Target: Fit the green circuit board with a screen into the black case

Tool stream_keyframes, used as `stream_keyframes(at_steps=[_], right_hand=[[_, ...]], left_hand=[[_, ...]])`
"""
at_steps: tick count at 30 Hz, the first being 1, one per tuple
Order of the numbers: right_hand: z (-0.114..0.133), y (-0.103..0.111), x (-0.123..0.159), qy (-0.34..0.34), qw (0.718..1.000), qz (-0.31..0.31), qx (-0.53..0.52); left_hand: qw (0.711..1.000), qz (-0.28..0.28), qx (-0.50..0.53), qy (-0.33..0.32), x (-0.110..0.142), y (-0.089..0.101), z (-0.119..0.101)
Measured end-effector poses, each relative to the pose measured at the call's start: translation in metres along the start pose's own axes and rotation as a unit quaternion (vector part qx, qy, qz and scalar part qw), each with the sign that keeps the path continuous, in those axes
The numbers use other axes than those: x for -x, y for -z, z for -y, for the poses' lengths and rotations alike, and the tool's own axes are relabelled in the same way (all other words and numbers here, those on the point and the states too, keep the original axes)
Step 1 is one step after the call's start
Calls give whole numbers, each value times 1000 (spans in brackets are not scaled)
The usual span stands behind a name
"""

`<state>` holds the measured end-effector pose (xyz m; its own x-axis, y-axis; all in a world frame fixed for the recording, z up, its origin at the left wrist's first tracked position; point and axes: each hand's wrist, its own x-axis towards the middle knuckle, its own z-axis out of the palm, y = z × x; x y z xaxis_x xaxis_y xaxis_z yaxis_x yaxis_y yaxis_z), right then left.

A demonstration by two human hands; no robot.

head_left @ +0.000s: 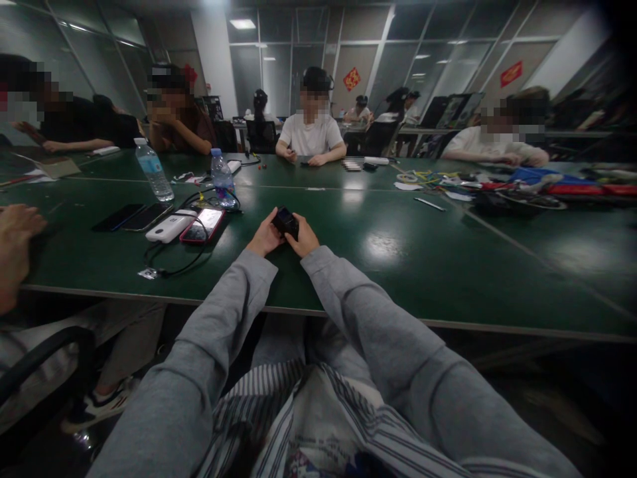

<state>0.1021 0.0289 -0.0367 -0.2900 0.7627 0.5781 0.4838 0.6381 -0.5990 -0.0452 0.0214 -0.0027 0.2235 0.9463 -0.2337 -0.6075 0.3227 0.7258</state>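
A small black boxy device [286,222], perhaps a small camera, is held between my two hands above the green table [338,279]. My left hand [266,236] grips its left side, with the fingers curled round it. On its right side, my right hand [304,236] is closed, the thumb lying along the near edge. Fine details of the device are too dark to make out. To the left of my hands lie a phone with a lit screen and a red case [202,226] and a white power bank [170,226], with a black cable [186,271] looping around them.
Two dark phones [148,216] lie further left, near a tilted-looking water bottle [154,171] and a second bottle [223,179]. A pen [429,204] and tangled cables [438,178] are on the right. A neighbour's arm [17,245] rests at left; several people sit across.
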Motion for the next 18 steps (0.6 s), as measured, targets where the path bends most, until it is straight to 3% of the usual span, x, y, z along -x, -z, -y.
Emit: stream_keyframes(at_steps=[5, 11, 14, 18], right_hand=[[8, 7, 1, 15, 999, -40, 9], [11, 25, -5, 29, 986, -161, 30], [2, 35, -8, 0, 978, -207, 41], [-18, 42, -11, -73, 973, -214, 41]], left_hand=[[1000, -3, -3, -8, 2, -1, 1], [1000, 14, -5, 6, 5, -3, 0], [999, 35, 3, 13, 4, -2, -1], [999, 30, 25, 2, 1, 0, -1]])
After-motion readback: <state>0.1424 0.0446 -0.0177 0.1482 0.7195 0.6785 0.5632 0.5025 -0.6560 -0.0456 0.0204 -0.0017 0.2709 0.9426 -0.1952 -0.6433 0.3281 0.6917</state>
